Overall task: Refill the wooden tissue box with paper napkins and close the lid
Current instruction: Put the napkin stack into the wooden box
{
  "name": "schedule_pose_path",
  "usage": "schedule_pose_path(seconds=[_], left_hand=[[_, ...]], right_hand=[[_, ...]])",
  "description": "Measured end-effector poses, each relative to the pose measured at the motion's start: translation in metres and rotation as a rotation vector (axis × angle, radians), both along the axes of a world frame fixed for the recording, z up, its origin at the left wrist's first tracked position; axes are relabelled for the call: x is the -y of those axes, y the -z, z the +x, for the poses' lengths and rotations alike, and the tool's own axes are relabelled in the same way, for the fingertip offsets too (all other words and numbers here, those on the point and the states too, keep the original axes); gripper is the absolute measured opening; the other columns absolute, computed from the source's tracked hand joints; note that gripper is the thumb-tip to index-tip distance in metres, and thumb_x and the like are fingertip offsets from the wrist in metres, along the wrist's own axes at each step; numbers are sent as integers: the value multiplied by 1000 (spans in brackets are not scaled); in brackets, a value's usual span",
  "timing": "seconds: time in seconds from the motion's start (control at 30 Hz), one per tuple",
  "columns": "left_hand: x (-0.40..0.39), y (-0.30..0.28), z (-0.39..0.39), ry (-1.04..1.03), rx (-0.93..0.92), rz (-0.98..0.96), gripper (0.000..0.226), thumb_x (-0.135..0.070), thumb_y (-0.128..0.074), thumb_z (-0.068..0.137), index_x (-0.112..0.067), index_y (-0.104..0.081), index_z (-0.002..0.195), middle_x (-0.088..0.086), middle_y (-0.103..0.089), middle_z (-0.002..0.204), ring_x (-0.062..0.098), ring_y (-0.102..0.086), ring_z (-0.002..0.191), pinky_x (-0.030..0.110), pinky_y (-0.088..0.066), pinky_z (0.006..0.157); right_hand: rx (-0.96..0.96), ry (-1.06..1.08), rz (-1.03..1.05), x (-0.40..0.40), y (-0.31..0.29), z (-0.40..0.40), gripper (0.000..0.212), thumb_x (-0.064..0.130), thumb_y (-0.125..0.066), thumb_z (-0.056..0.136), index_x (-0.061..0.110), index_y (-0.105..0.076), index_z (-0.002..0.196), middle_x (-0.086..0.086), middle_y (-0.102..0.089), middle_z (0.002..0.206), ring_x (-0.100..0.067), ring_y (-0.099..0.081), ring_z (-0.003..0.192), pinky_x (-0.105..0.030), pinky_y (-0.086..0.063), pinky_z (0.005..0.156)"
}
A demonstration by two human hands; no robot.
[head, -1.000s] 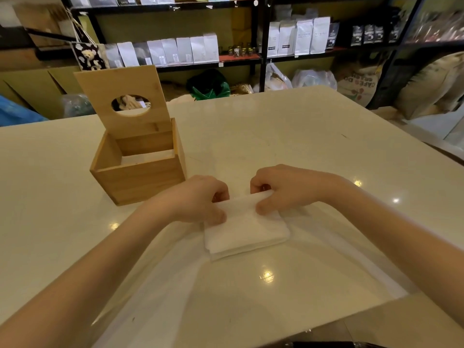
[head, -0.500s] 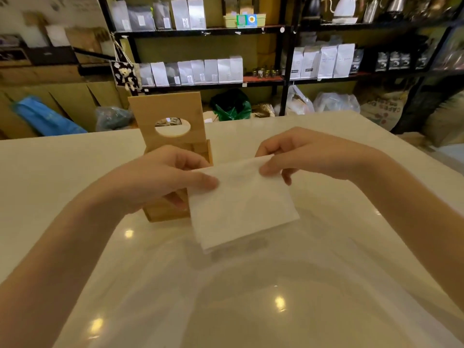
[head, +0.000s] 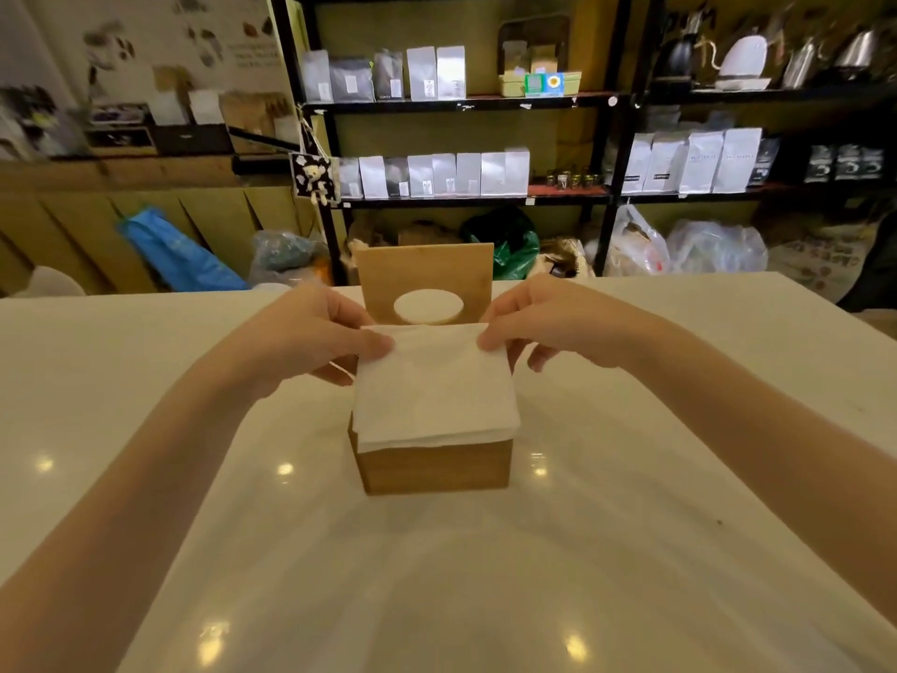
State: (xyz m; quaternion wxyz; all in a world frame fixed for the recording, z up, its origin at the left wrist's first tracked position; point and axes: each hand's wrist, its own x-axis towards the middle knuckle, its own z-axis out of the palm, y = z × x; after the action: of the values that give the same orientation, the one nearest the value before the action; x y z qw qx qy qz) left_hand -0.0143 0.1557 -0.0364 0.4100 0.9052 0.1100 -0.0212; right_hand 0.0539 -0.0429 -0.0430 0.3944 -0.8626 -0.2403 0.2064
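Note:
The wooden tissue box (head: 433, 466) stands in the middle of the white table. Its lid (head: 421, 272), with an oval hole, stands upright at the back. A stack of white paper napkins (head: 432, 391) lies tilted over the box's open top, its near edge over the front wall. My left hand (head: 310, 335) pinches the stack's far left corner. My right hand (head: 543, 320) pinches the far right corner. The inside of the box is hidden by the napkins.
The glossy white table (head: 631, 478) stretches to all sides of the box. Behind it stand black shelves (head: 606, 138) with several white bags and kettles. Plastic bags (head: 713, 247) and a blue bag (head: 174, 255) lie on the floor beyond the far edge.
Both hands lifted the napkin stack off the table and carried it forward and to the left, over the box's open top. The view has shifted so the box is now centred.

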Motion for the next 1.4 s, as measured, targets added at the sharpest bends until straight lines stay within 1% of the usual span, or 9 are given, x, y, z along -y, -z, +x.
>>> schedule_pose_path(seconds=[0.17, 0.3, 0.43, 0.67, 0.8, 0.97, 1.13, 1.27, 1.4], left_hand=[[-3, 13, 13, 42, 93, 238, 13, -21, -64, 83, -16, -72, 92, -6, -64, 76, 5, -55, 70, 15, -39, 57], [-2, 22, 17, 56, 124, 397, 16, -23, -66, 82, -18, -73, 95, -7, -64, 78, 7, -54, 70, 18, -40, 60], [4, 25, 18, 57, 142, 506, 19, -24, -64, 84, -18, -72, 100, 0, -69, 95, 12, -55, 78, 26, -42, 68], [12, 34, 23, 89, 74, 718, 17, -32, -60, 86, -23, -71, 92, 0, -68, 90, 18, -62, 84, 31, -53, 72], [14, 42, 28, 91, 68, 841, 16, -29, -57, 87, -21, -69, 95, 2, -64, 91, 22, -59, 84, 32, -51, 70], [20, 46, 31, 87, 104, 1019, 14, -18, -52, 89, -17, -66, 91, 1, -47, 72, 20, -48, 70, 30, -38, 58], [22, 48, 29, 101, 87, 1066, 13, -15, -53, 87, -18, -65, 91, -1, -36, 60, 21, -47, 68, 30, -36, 57], [21, 44, 18, 92, 128, 1049, 16, -20, -52, 89, -21, -64, 99, 2, -54, 80, 22, -50, 72, 30, -34, 55], [24, 37, 15, 160, 169, 1056, 20, -28, -57, 87, -23, -65, 104, 3, -65, 95, 22, -59, 84, 30, -40, 61]], right_hand=[[235, 47, -84, -12, 11, 5, 5, 18, -62, 83, 14, -64, 79, 4, -61, 61, -1, -54, 47, -12, -40, 45], [443, 48, -146, -15, 20, 3, 6, 18, -65, 81, 17, -70, 84, 4, -63, 74, -12, -58, 71, -19, -44, 60], [545, 49, -261, -21, 28, 4, 13, 20, -62, 85, 20, -71, 94, 2, -66, 87, -11, -55, 72, -16, -35, 53], [672, -16, -484, -31, 35, 6, 13, 21, -56, 86, 20, -68, 92, -2, -66, 92, -20, -60, 83, -22, -36, 54], [707, -28, -566, -37, 34, 7, 11, 18, -54, 87, 21, -64, 90, -1, -60, 83, -20, -56, 78, -23, -30, 50], [862, -50, -664, -44, 36, 1, 13, 13, -49, 88, 18, -51, 75, 3, -36, 59, -21, -44, 64, -25, -24, 44], [975, -50, -628, -39, 36, -6, 10, 22, -50, 91, 18, -52, 82, 0, -48, 72, -20, -45, 64, -24, -19, 43], [932, -105, -658, -38, 33, -3, 8, 18, -52, 90, 16, -60, 91, -2, -60, 82, -21, -54, 72, -28, -33, 53], [932, -277, -661, -41, 30, -3, 15, 14, -51, 88, 17, -64, 96, -4, -63, 90, -23, -58, 86, -30, -37, 57]])
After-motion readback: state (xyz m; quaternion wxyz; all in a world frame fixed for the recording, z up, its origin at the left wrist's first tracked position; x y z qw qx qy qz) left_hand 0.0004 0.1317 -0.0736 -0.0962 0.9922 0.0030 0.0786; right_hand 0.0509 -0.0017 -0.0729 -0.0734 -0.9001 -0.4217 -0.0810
